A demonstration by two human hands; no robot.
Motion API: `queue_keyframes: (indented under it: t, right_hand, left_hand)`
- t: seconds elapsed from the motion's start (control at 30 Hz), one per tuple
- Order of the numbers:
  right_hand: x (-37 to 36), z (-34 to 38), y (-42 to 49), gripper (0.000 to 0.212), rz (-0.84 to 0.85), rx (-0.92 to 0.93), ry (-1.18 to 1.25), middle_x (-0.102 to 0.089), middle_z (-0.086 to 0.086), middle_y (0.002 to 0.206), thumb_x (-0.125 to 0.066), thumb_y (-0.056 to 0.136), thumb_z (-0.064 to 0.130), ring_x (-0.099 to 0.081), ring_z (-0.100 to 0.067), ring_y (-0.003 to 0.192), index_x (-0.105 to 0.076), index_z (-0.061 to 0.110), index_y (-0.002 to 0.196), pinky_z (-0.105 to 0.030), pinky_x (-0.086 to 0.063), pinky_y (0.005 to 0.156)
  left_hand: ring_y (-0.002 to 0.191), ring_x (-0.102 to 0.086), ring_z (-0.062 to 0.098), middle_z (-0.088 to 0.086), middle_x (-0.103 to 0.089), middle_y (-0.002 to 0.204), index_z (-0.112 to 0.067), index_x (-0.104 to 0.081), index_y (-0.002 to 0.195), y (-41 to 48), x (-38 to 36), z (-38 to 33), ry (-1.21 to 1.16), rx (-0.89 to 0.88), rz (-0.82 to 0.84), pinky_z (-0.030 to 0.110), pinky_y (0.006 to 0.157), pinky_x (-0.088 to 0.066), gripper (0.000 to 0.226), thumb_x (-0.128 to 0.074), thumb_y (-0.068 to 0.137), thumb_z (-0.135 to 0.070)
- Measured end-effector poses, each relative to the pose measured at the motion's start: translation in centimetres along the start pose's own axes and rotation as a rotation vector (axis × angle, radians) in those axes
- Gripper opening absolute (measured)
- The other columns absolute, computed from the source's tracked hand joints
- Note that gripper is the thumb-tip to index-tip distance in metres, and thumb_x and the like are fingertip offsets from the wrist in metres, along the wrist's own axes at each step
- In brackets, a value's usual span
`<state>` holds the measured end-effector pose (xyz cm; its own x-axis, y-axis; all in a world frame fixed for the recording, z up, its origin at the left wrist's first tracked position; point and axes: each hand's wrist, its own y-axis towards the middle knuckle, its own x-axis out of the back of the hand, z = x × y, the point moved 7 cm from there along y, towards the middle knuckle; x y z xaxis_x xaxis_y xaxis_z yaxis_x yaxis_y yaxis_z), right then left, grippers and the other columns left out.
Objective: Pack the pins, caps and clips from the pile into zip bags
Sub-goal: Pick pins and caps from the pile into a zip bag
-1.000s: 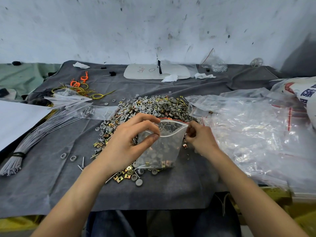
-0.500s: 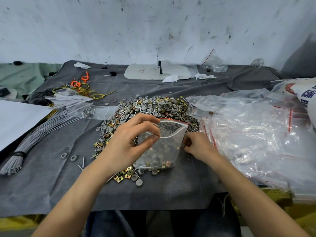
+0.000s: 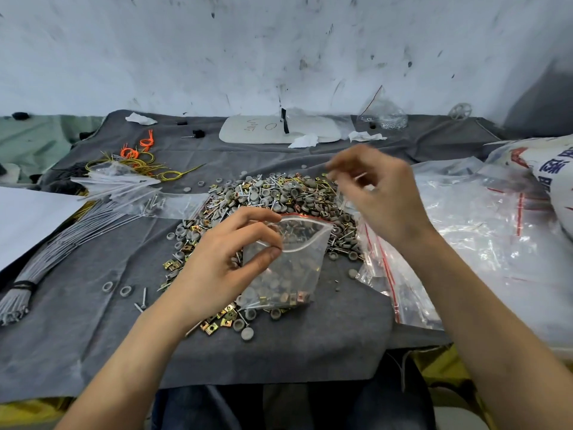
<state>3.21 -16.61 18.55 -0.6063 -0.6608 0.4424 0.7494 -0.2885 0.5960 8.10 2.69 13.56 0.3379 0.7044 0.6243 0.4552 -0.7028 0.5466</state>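
A pile of grey caps, metal pins and brass clips [image 3: 273,193] lies on the grey cloth [image 3: 93,336]. Just in front of it stands a small clear zip bag [image 3: 288,268] with a red strip at its open mouth and several parts in its bottom. My left hand [image 3: 226,259] pinches the near lip of the bag between thumb and fingers and holds the mouth open. My right hand [image 3: 375,197] hovers, blurred, above the pile's right side with fingers curled. A thin pale streak shows by its fingers; whether it holds anything is unclear.
A heap of empty zip bags [image 3: 465,243] spreads on the right beside a printed white sack [image 3: 552,169]. At the left lie a bundle of grey rods [image 3: 62,243], more clear bags [image 3: 124,184] and yellow and orange ties [image 3: 139,156]. A white board [image 3: 279,131] rests at the back.
My right hand has lifted from the cloth beside the bag's right edge and moved up and away over the pile's right side. The left hand and the bag have stayed put.
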Motion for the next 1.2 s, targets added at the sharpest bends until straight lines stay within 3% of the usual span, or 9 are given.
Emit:
queue_keyframes:
  t: [0.07,0.2,0.43,0.57,0.7,0.8,0.97,1.07,1.2]
  right_hand:
    - [-0.3,-4.2,-0.5,0.023,-0.070,-0.236,-0.053,-0.068,-0.001,0.087,-0.062,0.086,-0.002,-0.063,-0.011,0.078,-0.063,0.019,0.094,-0.020,-0.052,0.071]
    - [-7.5,-11.8,-5.7,0.014,0.363,-0.523,-0.203,-0.070,-0.007,0.099,-0.070,0.085,0.008,-0.065,-0.020,0.090,-0.070,0.009,0.099,-0.036,-0.053,0.086]
    - [-10.3,-14.5,-7.3,0.017,0.376,-0.373,-0.401,-0.059,-0.009,0.103,-0.068,0.084,0.014,-0.056,-0.025,0.095,-0.069,0.008,0.100,-0.034,-0.043,0.080]
    - [-10.2,-14.6,-7.5,0.013,0.356,-0.388,-0.290,-0.067,-0.008,0.097,-0.067,0.082,0.004,-0.061,-0.024,0.093,-0.067,0.007,0.095,-0.036,-0.048,0.081]
    - [-5.2,-12.1,-4.9,0.013,0.067,-0.483,-0.088,-0.067,0.002,0.085,-0.069,0.083,0.002,-0.063,-0.016,0.084,-0.064,0.014,0.085,-0.028,-0.053,0.078]
    - [-1.1,-5.3,-1.6,0.020,-0.084,-0.279,0.129,-0.065,0.010,0.076,-0.072,0.082,0.008,-0.061,-0.004,0.072,-0.063,0.025,0.079,-0.017,-0.052,0.066]
    - [-2.6,3.9,-1.8,0.010,0.220,0.075,-0.122,-0.066,0.015,0.087,-0.077,0.078,0.019,-0.054,0.002,0.082,-0.070,0.025,0.082,-0.015,-0.041,0.075]
    - [-3.5,2.9,-2.8,0.017,0.373,0.018,-0.128,-0.059,0.007,0.117,-0.072,0.076,0.037,-0.049,-0.006,0.111,-0.072,0.023,0.087,-0.019,-0.037,0.094]
    - [-3.0,0.8,-3.1,0.016,0.419,-0.083,-0.076,-0.063,0.015,0.094,-0.076,0.078,0.018,-0.057,0.006,0.089,-0.069,0.026,0.091,-0.009,-0.041,0.078]
  left_hand:
    - [0.114,-0.063,0.014,-0.002,-0.060,0.124,-0.015,-0.069,0.092,-0.1,0.0,0.1,-0.013,0.008,-0.001,0.044,0.095,-0.050,0.021,-0.057,0.091,-0.033]
    - [0.112,-0.064,0.012,-0.004,-0.061,0.122,-0.013,-0.068,0.091,0.1,-0.1,0.1,-0.018,0.001,-0.015,0.041,0.094,-0.051,0.024,-0.056,0.092,-0.034]
    - [0.111,-0.064,0.008,-0.009,-0.063,0.119,-0.013,-0.069,0.091,-0.1,0.3,0.5,-0.020,0.029,-0.053,0.037,0.093,-0.052,0.022,-0.061,0.089,-0.033]
    - [0.111,-0.063,0.006,-0.012,-0.064,0.118,-0.013,-0.069,0.091,0.0,0.5,0.4,0.000,0.030,-0.060,0.036,0.093,-0.051,0.021,-0.064,0.088,-0.033]
    - [0.110,-0.064,0.008,-0.009,-0.065,0.118,-0.010,-0.070,0.091,-0.1,0.5,0.3,-0.005,0.020,-0.064,0.044,0.091,-0.054,0.022,-0.065,0.089,-0.031]
    - [0.110,-0.064,0.007,-0.009,-0.065,0.119,-0.010,-0.070,0.091,-0.1,0.5,0.2,-0.011,0.003,-0.056,0.042,0.091,-0.054,0.027,-0.059,0.089,-0.035]
    - [0.109,-0.064,0.006,-0.010,-0.065,0.118,-0.010,-0.070,0.090,0.1,0.2,-0.1,-0.009,-0.019,-0.053,0.040,0.090,-0.055,0.026,-0.060,0.089,-0.034]
    - [0.109,-0.063,0.003,-0.012,-0.064,0.117,-0.011,-0.070,0.090,0.2,0.4,-0.2,0.005,-0.023,-0.058,0.037,0.089,-0.054,0.026,-0.060,0.088,-0.034]
    - [0.107,-0.065,0.008,-0.007,-0.067,0.115,-0.012,-0.069,0.090,0.0,0.6,0.1,0.015,0.004,-0.054,0.041,0.088,-0.054,0.021,-0.064,0.088,-0.032]
